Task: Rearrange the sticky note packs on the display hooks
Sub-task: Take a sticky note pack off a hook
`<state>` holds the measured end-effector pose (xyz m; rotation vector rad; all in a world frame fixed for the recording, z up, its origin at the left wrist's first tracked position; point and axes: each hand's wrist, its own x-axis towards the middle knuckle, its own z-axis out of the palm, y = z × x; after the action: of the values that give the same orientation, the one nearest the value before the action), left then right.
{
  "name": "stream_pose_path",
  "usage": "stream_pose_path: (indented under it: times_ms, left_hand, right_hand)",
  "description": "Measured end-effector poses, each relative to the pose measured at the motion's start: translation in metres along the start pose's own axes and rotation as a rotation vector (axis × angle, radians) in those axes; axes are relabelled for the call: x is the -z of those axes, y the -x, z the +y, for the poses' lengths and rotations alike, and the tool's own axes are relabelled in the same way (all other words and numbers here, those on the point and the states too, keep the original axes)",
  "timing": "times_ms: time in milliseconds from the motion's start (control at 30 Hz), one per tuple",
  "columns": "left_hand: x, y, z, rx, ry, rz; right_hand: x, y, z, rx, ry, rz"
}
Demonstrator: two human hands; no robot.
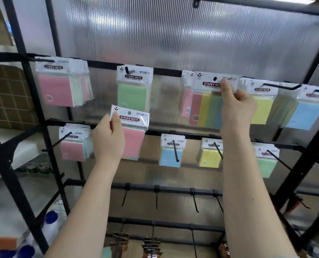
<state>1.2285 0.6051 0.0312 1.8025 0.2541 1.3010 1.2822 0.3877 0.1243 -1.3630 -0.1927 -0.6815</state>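
My left hand (109, 138) holds a pink sticky note pack (133, 133) by its white header, off any hook, just below the green pack (133, 90) hanging on the top rail. My right hand (237, 107) grips the header of a wide multicolour striped pack (208, 108) at a top-rail hook; the hook tip shows through the pack's hole. Another pink pack (185, 103) hangs right behind it.
Other packs hang on the black rack: a pink bunch (57, 90) top left, yellow (263, 107) and blue (304, 114) top right, and pink (73, 148), blue (170, 155), yellow (210, 157), green (266, 164) on the second rail. Bare hooks (195, 200) line the lower rails.
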Motion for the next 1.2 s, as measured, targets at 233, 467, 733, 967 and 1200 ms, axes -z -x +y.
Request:
stream_pose_path:
  times_ms: [233, 467, 733, 967, 1200]
  left_hand:
    - [-0.002, -0.003, -0.001, 0.003, 0.024, 0.010]
    - [-0.008, -0.013, 0.000, -0.005, 0.029, 0.041]
    - [-0.017, -0.030, 0.003, -0.076, 0.112, 0.151]
    - [-0.017, -0.039, -0.004, -0.068, 0.121, 0.187]
    - [0.012, -0.051, -0.018, -0.110, 0.135, 0.062]
  right_hand:
    - [-0.006, -0.008, 0.004, -0.003, -0.032, 0.069]
    - [-0.019, -0.020, 0.023, -0.016, -0.016, 0.075]
    - [-0.041, -0.042, 0.045, 0.019, 0.023, 0.147]
    - [-0.052, -0.045, 0.055, 0.023, -0.001, 0.300]
    - [-0.060, 0.002, 0.061, 0.022, 0.013, 0.434]
